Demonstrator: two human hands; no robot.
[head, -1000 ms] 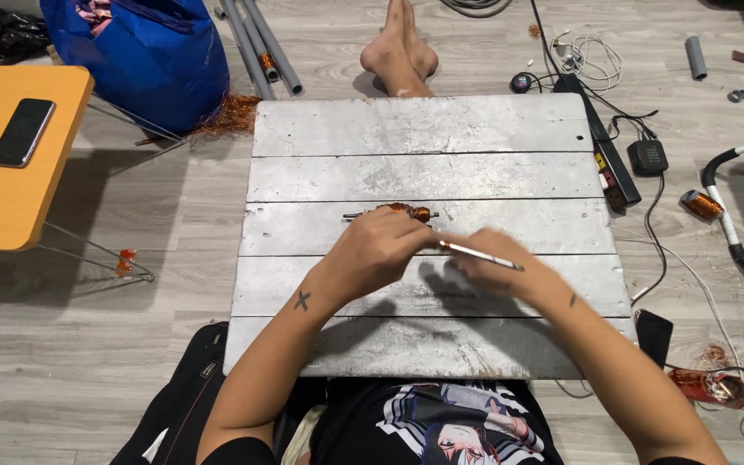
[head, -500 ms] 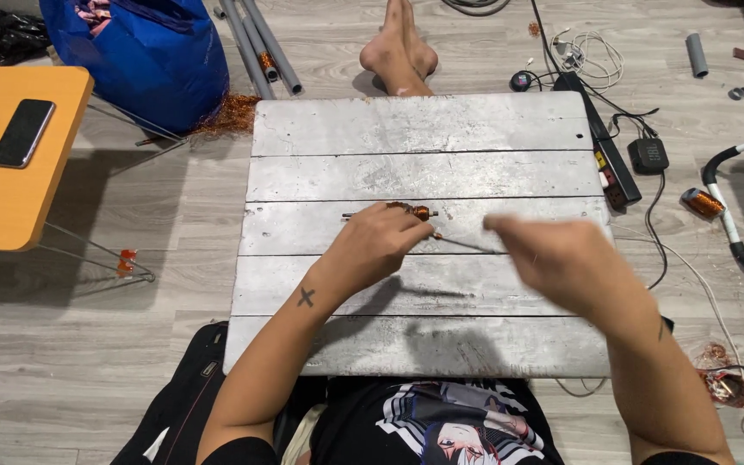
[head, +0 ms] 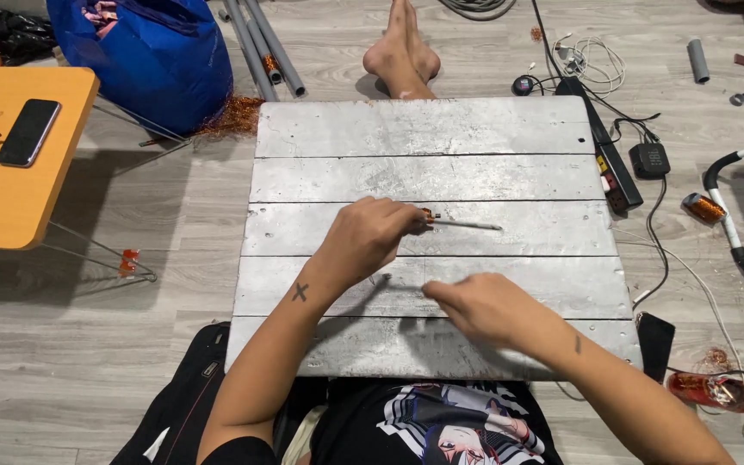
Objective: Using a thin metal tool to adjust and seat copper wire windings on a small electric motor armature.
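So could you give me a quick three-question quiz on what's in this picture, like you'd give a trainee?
1. True or false: the left hand holds one end of a thin grey rod on the silver board.
2. What lies on the orange table? A) a dark phone B) a cup C) a hammer
3. Fill in: the right hand hovers near the board's ____ edge, fingers curled, with nothing visible in it.

Key: 1 true; 2 A; 3 near.
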